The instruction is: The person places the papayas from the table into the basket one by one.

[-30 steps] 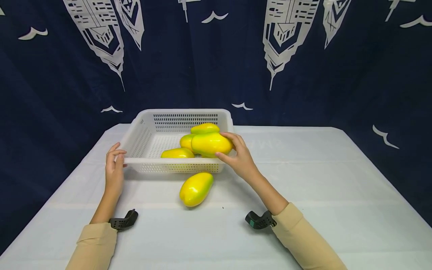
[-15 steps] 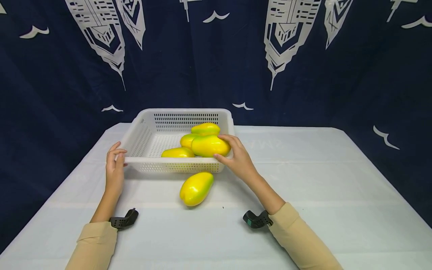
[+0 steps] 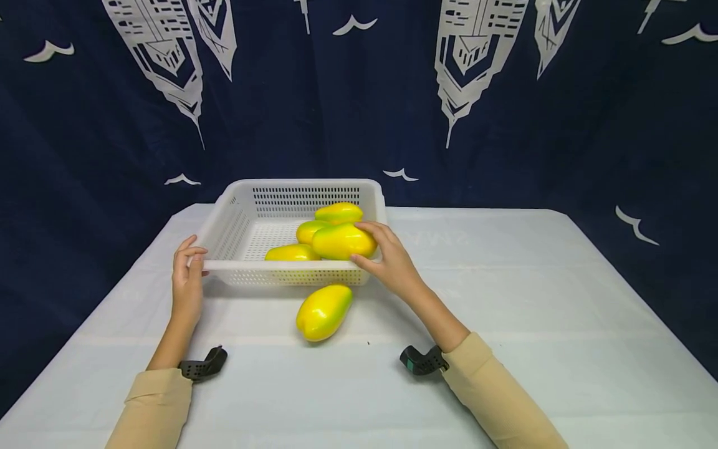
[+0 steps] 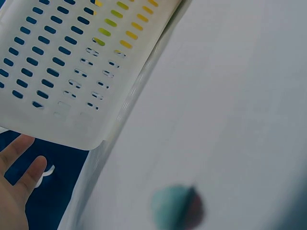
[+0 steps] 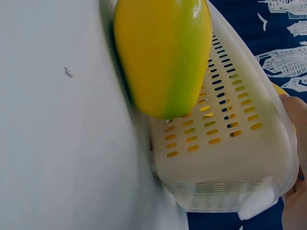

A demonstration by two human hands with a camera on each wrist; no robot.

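Note:
In the head view, my right hand (image 3: 389, 265) grips a yellow-green mango (image 3: 342, 242) at the right front of a white perforated plastic basket (image 3: 224, 273), its thumb near the front rim. Several more mangoes (image 3: 291, 252) lie in the basket around it. My left hand (image 3: 187, 280) holds the basket's front-left corner at the rim; in the left wrist view its fingers (image 4: 21, 146) are at the basket's edge. One more mango (image 3: 324, 313) lies on the table just in front of the basket, and looms large in the right wrist view (image 5: 163, 57).
A white-covered table (image 3: 505, 312) carries everything. Behind it hangs a dark blue curtain (image 3: 336, 112) with white printed buildings and birds. Black camera bands (image 3: 204, 365) sit on both wrists.
My right hand has lowered the gripped mango slightly and shifted it a little left, further into the basket. The left hand, the basket and the mango on the table stay put.

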